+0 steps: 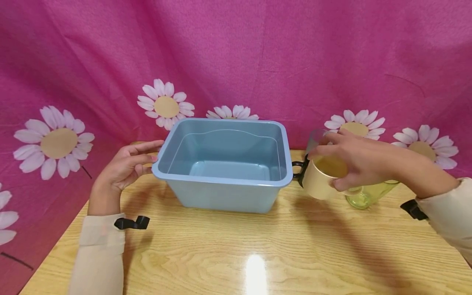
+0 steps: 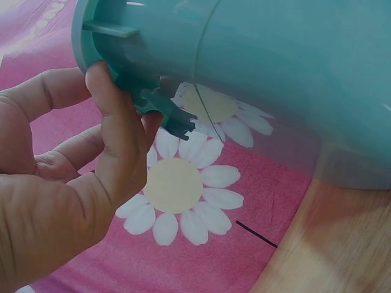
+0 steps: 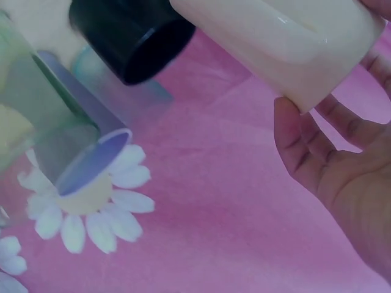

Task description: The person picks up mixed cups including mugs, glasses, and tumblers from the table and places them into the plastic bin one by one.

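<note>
Head view has the blue tub (image 1: 223,196) sitting on the wooden table (image 1: 184,254), with the left hand (image 1: 125,168) at its left end, fingers loosely spread and tips touching the rim, with no firm hold that shows. To the right of the tub, the right hand (image 1: 355,157) is curled over the top of the cream mug (image 1: 318,183), gripping it by the wall. I cannot tell whether the mug's base touches the table. Near it are a yellow-green glass (image 1: 358,201), a clear glass (image 1: 315,138) and, plainer in the right wrist view, a black mug (image 3: 107,30). As a judgement, the work looks early: the cream mug has been taken hold of, but it and the other drinkware are all outside the tub.
</note>
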Demonstrator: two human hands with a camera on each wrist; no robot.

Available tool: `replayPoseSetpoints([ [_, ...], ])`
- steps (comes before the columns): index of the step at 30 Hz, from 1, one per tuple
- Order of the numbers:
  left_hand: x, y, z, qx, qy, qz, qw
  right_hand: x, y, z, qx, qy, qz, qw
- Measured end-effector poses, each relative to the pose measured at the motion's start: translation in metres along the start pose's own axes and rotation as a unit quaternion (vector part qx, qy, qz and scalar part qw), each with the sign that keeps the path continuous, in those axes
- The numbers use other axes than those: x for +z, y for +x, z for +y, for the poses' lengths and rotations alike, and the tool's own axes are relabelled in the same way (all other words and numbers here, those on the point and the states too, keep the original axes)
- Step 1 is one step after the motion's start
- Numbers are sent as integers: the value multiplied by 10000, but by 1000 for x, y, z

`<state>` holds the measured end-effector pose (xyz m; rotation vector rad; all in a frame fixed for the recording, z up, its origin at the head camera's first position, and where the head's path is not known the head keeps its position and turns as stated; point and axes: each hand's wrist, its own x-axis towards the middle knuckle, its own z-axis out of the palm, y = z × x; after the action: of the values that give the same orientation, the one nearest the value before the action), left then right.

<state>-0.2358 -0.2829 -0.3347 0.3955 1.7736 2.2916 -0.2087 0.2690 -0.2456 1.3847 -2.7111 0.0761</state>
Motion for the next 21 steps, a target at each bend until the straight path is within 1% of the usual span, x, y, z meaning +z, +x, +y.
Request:
replayPoseSetpoints([
  [5, 1, 0, 0, -48, 41, 38, 10000, -15, 5, 4, -401, -42, 253, 9989],
  [7, 1, 0, 0, -53, 31, 44, 10000, -22, 8, 5, -420, -15, 237, 9988],
  [8, 1, 0, 0, -56, 18, 43, 10000, -26, 9, 4, -365, 15, 191, 9992],
  [12, 1, -1, -1, -74, -21, 41, 10000, -41, 12, 0, 96, 16, -68, 9999],
  [14, 0, -1, -1, -75, -63, 20, 10000, -47, 14, -1, 262, 14, -152, 9995],
  [21, -1, 1, -2, 20, -225, -162, 9996, -64, 22, 1, 356, -106, -89, 9993],
])
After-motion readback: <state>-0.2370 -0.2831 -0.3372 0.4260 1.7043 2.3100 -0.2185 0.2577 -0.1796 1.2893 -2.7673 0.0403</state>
